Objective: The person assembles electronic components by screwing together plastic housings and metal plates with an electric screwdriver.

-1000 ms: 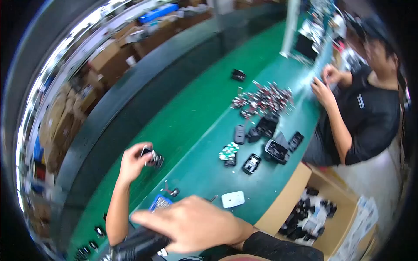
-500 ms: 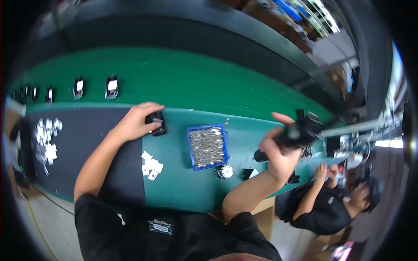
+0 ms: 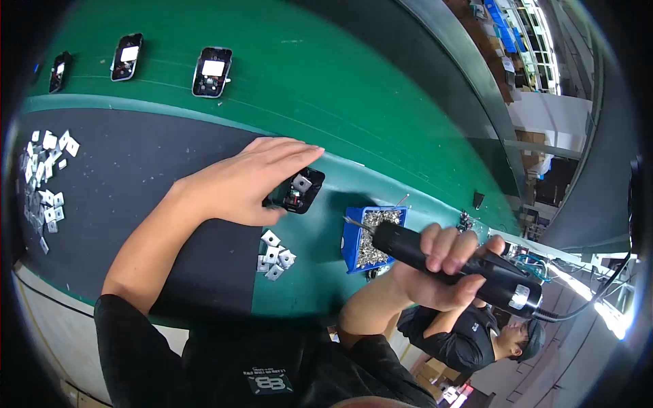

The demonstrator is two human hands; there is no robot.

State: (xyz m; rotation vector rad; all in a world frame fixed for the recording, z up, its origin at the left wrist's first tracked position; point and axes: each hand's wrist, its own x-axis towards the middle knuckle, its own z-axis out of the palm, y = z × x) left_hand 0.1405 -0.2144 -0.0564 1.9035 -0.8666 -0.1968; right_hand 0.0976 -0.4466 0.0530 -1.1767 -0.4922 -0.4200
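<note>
My left hand [image 3: 248,180] holds a small black plastic housing [image 3: 314,187] on the bench, thumb on the near side and fingers along the far side. Inside the housing lie a silvery square plate with a hole and a few small parts with red bits. My right hand [image 3: 442,275] is wrapped round a black corded electric screwdriver [image 3: 401,243]. Its bit points left toward the housing, apart from it, over the left edge of a blue bin [image 3: 350,251] full of small metal screws. Several loose silvery square plates [image 3: 271,255] lie nearest my left thumb.
Housings with white labels [image 3: 212,69] stand in a row on the green surface at the far left. More square plates [image 3: 51,153] are scattered on the black mat [image 3: 136,160]. At right, a co-worker [image 3: 476,333] sits by the bench; the screwdriver's cord [image 3: 578,313] trails right.
My right hand has brought the screwdriver leftward, its bit now over the bin's edge. The left hand still grips the housing, its open side now showing. My head view has shifted.
</note>
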